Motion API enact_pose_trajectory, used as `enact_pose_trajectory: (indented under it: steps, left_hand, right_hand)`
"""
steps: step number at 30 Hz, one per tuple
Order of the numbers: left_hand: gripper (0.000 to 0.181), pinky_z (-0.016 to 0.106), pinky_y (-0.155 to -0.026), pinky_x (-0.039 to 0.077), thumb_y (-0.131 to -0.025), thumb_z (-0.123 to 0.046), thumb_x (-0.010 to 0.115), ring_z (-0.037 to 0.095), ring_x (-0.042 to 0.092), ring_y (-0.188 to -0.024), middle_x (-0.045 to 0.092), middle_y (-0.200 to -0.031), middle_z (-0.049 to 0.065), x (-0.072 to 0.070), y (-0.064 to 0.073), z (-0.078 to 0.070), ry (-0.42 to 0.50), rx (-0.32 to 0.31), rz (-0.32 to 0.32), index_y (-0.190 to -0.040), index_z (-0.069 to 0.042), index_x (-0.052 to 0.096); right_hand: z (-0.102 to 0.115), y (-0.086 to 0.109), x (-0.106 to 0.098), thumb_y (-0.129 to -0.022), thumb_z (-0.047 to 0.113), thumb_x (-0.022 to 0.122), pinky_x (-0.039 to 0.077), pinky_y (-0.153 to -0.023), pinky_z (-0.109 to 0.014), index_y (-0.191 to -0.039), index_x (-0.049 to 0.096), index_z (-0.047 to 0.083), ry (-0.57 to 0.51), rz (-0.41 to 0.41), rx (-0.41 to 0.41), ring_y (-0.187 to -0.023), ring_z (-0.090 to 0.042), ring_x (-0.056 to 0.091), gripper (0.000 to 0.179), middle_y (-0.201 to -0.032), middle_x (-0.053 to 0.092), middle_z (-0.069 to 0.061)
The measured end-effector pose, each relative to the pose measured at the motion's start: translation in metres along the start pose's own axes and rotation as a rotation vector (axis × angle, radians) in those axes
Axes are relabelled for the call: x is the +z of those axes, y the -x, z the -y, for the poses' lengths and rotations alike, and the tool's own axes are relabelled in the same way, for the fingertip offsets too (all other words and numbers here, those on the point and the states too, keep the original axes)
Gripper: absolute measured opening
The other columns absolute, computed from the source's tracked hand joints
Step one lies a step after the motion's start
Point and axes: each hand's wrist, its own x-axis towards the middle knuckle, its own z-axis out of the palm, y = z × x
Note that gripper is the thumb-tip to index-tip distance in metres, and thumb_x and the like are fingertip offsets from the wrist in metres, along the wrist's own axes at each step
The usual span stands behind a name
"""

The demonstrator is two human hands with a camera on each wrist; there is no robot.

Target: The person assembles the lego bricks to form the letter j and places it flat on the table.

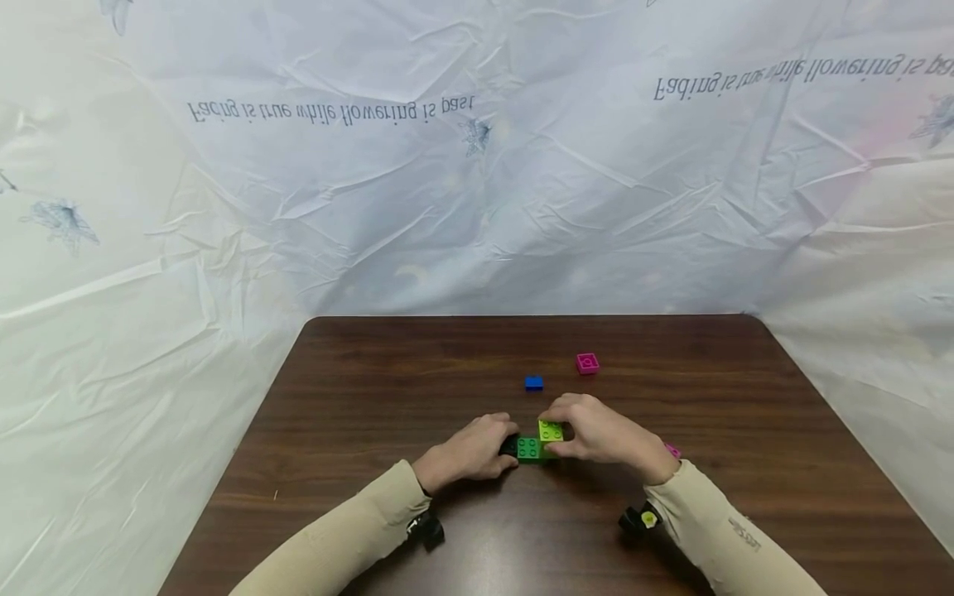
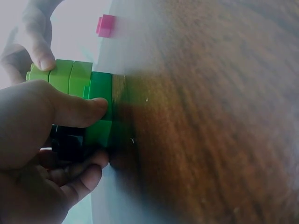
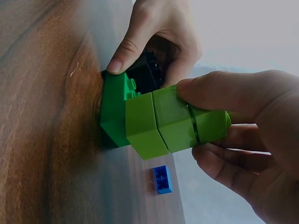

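A long green building brick (image 1: 528,449) lies on the table between the two hands. At its left end my left hand (image 1: 477,448) grips the black bricks (image 3: 145,74) and the green brick, thumb on the near side and fingers around the far side. Over the green brick's right end rises a column of lime green bricks (image 3: 156,121). My right hand (image 1: 598,430) pinches the upper part of this column between thumb and fingers. A thin dark gap shows below the top lime brick in the right wrist view. Studs show on its top (image 1: 551,431).
Beyond the hands lie a small blue brick (image 1: 533,383) and a pink brick (image 1: 587,363), its hollow side facing up. Another pink brick (image 1: 672,450) is partly hidden by the right wrist. The brown wooden table (image 1: 373,364) ends at a printed white sheet (image 1: 447,207).
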Motion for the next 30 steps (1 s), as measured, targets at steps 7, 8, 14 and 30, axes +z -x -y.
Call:
enact_pose_trajectory:
  steps: [7,8,14,30]
  left_hand:
    - [0.036,0.019,-0.066,0.044,-0.089,-0.03,0.071,0.006,0.052,-0.078,0.058,-0.099,0.0,-0.0004,0.0001,-0.001,0.003,-0.008,0.001,-0.119,-0.009,0.064]
    - [0.037,0.019,-0.066,0.044,-0.089,-0.03,0.071,0.006,0.052,-0.078,0.058,-0.099,0.0,-0.0006,0.0002,-0.0011,0.004,-0.008,0.0,-0.119,-0.009,0.064]
    - [0.037,0.019,-0.066,0.045,-0.089,-0.03,0.072,0.005,0.052,-0.078,0.058,-0.098,-0.001,0.0007,0.0001,-0.0003,0.002,-0.004,-0.002,-0.118,-0.01,0.064]
    - [0.037,0.02,-0.069,0.047,-0.088,-0.03,0.072,0.006,0.054,-0.08,0.058,-0.098,-0.001,0.0016,0.0004,-0.001,0.009,-0.006,-0.009,-0.118,-0.01,0.065]
  right_hand:
    - [-0.0002,0.0007,0.0006,-0.085,0.027,0.076,0.048,-0.065,-0.02,-0.112,0.071,0.002,0.029,-0.02,-0.009,-0.081,-0.005,0.055,0.037,-0.096,0.066,0.0]
    - [0.0,0.0007,0.001,-0.085,0.027,0.076,0.048,-0.065,-0.02,-0.112,0.071,0.002,0.033,-0.024,-0.009,-0.08,-0.004,0.055,0.037,-0.095,0.066,0.0]
    - [0.0002,0.0012,0.0035,-0.084,0.028,0.077,0.045,-0.062,-0.019,-0.111,0.072,0.002,0.045,-0.035,0.0,-0.076,-0.002,0.05,0.038,-0.092,0.064,0.002]
    - [0.004,0.0024,0.0036,-0.084,0.028,0.077,0.045,-0.062,-0.019,-0.111,0.071,0.002,0.047,-0.028,0.011,-0.075,-0.003,0.048,0.037,-0.091,0.062,0.002]
